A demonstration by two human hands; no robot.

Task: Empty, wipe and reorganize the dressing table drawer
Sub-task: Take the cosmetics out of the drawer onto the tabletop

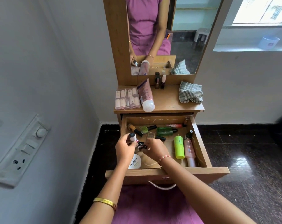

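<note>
A small white-capped bottle [132,137] is held upright in the left hand [124,148] — a dark small bottle [142,146] is pinched by the right hand [154,150], the open wooden drawer [167,172] beneath both.

Nail polish remover tub [135,162]: left part hidden under left hand [125,147]; small print unreadable
Dark bottle [142,147]: mostly hidden in right hand [154,149] fingers; shape unclear
Small bottle [186,121], drawer [201,143] back corner: too small to tell
Clear case [127,98]: contents blurred
Tube [146,96]: label text illegible
Mirror [177,29]: top cut off by frame edge
</note>
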